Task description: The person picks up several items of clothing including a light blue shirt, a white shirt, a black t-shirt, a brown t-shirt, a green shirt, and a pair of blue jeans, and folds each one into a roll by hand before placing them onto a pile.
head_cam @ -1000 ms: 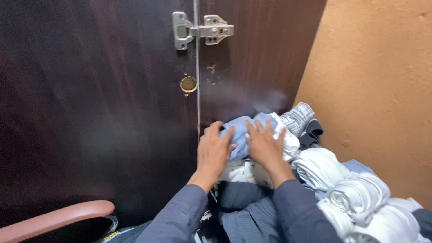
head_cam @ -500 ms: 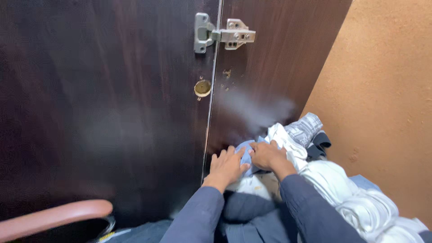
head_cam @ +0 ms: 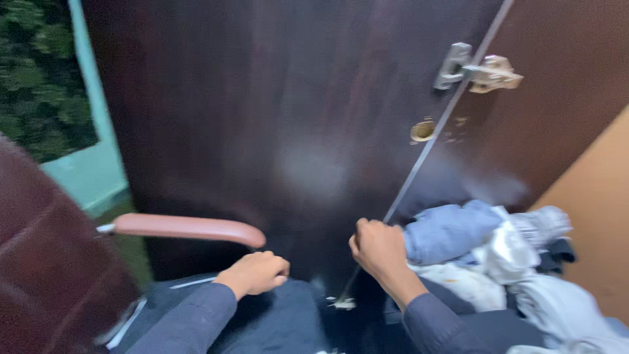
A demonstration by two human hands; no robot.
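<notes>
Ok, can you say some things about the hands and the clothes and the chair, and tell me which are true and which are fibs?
1. The right hand touches a blue cloth on the clothes pile. True.
2. The left hand grips the chair armrest. False: it rests curled below the armrest, on dark fabric.
3. The cupboard door is dark brown. True.
4. The metal hinge sits beside the left hand. False: it is high up, to the right.
5. The armrest is green. False: it is reddish brown.

Dim indoor light, heavy motion blur, soft glare on door (head_cam: 275, 131).
</notes>
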